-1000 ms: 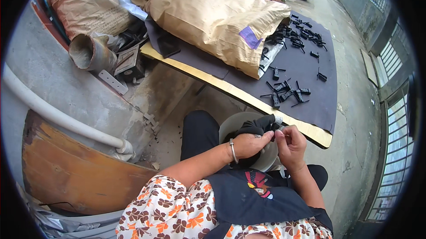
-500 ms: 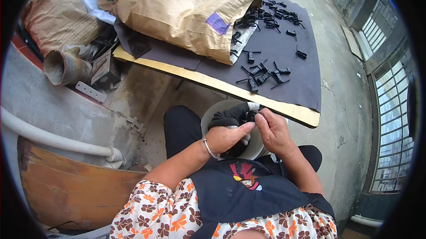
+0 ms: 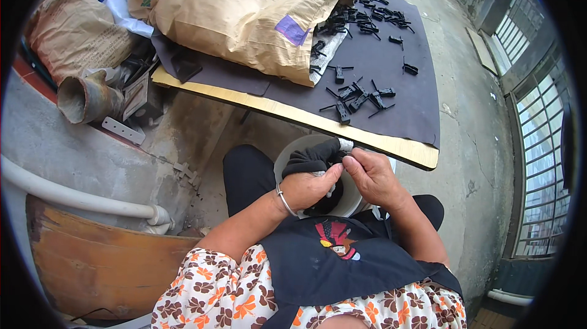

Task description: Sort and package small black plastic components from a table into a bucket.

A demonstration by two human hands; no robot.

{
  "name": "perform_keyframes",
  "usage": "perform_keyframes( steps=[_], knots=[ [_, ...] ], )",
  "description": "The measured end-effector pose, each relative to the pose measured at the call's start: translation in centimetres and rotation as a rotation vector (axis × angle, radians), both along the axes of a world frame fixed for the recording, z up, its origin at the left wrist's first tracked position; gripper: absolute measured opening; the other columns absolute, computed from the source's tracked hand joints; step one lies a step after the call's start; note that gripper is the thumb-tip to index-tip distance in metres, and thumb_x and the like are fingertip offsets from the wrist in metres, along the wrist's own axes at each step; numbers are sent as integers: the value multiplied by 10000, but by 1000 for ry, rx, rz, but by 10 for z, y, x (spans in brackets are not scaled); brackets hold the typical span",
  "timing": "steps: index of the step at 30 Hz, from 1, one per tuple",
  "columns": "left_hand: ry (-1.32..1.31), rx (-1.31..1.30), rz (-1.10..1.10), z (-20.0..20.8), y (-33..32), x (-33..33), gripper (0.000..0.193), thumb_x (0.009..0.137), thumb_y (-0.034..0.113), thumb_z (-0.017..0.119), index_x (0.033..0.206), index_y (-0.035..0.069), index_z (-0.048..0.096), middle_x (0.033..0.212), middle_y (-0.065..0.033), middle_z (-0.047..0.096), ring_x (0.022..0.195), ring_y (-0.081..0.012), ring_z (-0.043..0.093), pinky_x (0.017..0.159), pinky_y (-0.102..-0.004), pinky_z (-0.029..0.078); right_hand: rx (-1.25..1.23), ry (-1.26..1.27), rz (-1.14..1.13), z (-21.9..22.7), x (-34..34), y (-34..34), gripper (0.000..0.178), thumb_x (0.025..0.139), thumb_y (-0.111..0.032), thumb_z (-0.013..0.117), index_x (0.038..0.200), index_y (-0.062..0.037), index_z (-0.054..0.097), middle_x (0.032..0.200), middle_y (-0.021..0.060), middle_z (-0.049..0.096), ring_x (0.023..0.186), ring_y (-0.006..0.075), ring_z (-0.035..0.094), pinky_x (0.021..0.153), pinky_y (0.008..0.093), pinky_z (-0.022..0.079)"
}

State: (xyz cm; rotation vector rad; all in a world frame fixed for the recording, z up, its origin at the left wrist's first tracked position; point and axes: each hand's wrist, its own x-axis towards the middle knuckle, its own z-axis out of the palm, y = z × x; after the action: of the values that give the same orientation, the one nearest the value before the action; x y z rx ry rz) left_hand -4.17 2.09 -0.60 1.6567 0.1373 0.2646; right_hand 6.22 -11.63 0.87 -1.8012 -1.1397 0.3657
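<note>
My left hand (image 3: 306,183), in a black glove with pale fingertips and its thumb bare, curls around a small black plastic part (image 3: 340,156). Bare and closed, my right hand (image 3: 374,177) pinches the same part between thumb and forefinger. The fingers hide most of the part. Both hands are above a whitish bucket (image 3: 282,163) between my knees, with dark contents partly visible. Just beyond them, several black plastic parts with thin prongs (image 3: 358,103) lie near the table's front edge.
A dark-covered table (image 3: 403,106) with a pale wooden edge stands ahead. On it, a large brown paper sack (image 3: 238,26) lies on its side, with a heap of black parts (image 3: 335,23) at its mouth. A rusty pipe piece (image 3: 88,98) and another sack (image 3: 82,36) are at left.
The view has shifted slightly, moving the table and its parts a little left and up. My hands stay together over the bucket; the thumbs and fingers have changed position slightly around the part.
</note>
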Motion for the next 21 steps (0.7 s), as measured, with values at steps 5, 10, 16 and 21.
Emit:
perform_keyframes(
  steps=[5, 10, 16, 21],
  knots=[
    [-137, 244, 18, -4, -1, 3, 260, 832, 105, 526, 1071, 8, 558, 918, -163, 614, 776, -275, 586, 733, -350, 457, -116, 51, -21, 3, -2, 1, 264, 890, -169, 527, 707, 14, 472, 590, 191, 476, 518, 354, 413, 482, 367, 379],
    [-178, 598, 105, 1, -6, -1, 276, 806, 76, 508, 1063, -20, 540, 970, -199, 595, 880, -338, 575, 817, -363, 440, -2, 145, -51, -13, -8, 5, 272, 899, -177, 519, 713, 17, 477, 574, 163, 465, 499, 252, 399, 492, 340, 382],
    [-104, 107, 29, 5, 5, 3, 316, 851, 114, 532, 1136, -22, 525, 994, -129, 614, 879, -234, 594, 825, -321, 449, 154, 128, -96, -15, -2, -1, 169, 890, -161, 541, 841, -2, 569, 637, 93, 523, 547, 153, 443, 540, 272, 408],
    [15, -294, -29, 11, 13, 1, 347, 883, 110, 531, 1212, 7, 488, 938, -20, 585, 767, -55, 511, 669, -195, 434, 1, 141, 100, -13, 3, -10, 132, 810, -77, 630, 906, 12, 615, 653, 63, 573, 551, 96, 493, 524, 252, 415]
  ],
)
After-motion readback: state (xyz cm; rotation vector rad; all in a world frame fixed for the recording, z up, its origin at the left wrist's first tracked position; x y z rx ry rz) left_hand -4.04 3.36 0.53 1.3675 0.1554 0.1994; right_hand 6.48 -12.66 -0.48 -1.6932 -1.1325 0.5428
